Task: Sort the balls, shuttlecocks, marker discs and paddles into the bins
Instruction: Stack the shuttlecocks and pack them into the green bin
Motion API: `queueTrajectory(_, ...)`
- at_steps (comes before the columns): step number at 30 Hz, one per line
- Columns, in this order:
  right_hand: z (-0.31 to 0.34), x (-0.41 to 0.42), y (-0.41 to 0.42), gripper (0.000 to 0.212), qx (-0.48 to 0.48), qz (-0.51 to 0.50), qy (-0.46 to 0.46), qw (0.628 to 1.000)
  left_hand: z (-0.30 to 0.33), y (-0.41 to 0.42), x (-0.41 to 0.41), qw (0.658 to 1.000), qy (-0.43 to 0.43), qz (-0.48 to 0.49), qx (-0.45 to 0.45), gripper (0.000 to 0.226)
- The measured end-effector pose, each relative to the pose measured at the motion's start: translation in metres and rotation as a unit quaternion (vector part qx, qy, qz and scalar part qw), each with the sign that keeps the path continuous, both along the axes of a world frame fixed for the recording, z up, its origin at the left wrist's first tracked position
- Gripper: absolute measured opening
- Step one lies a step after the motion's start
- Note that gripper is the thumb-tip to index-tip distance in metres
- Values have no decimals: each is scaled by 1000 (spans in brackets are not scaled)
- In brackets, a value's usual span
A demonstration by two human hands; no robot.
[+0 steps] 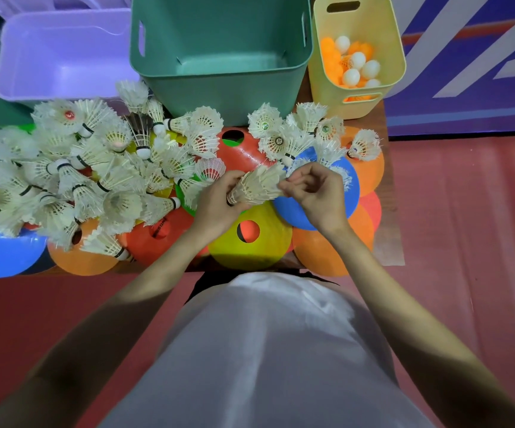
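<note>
A nested stack of shuttlecocks [257, 185], gripped by the left hand [219, 200] above the marker discs [250, 231] while its feather end is pinched by the right hand [318, 193], is best kept aligned and lightly squeezed until carried to a bin.

Marker discs [145, 239] mostly under shuttlecocks [64, 168]

Both bare forearms reach forward and converge; the left hand [219, 200] grips a shuttlecock stack [257, 185], while the right hand [314, 193] pinches its feathered end.
</note>
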State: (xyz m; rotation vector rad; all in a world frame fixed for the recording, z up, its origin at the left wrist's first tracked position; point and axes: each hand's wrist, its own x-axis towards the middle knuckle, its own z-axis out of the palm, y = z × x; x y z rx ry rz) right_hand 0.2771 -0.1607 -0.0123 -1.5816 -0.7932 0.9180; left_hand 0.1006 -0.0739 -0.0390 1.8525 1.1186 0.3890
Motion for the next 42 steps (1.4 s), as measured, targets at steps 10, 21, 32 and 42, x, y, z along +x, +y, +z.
queueTrajectory(10,-16,34,-36,7,-97,-167,-140,971,-5,-5,5,999,-11,24,-21,57)
queueTrajectory(21,-48,26,-44,24,-312,18,-355,881,-10,-4,-5,1000,-17,3,-23,55)
queueTrajectory(32,-8,10,-38,18,-137,-92,-433,886,-13,-4,-15,1000,8,-20,-18,54)
queueTrajectory(42,-7,-5,-26,14,-31,19,-308,951,-5,-11,-10,998,-19,-19,-54,53)
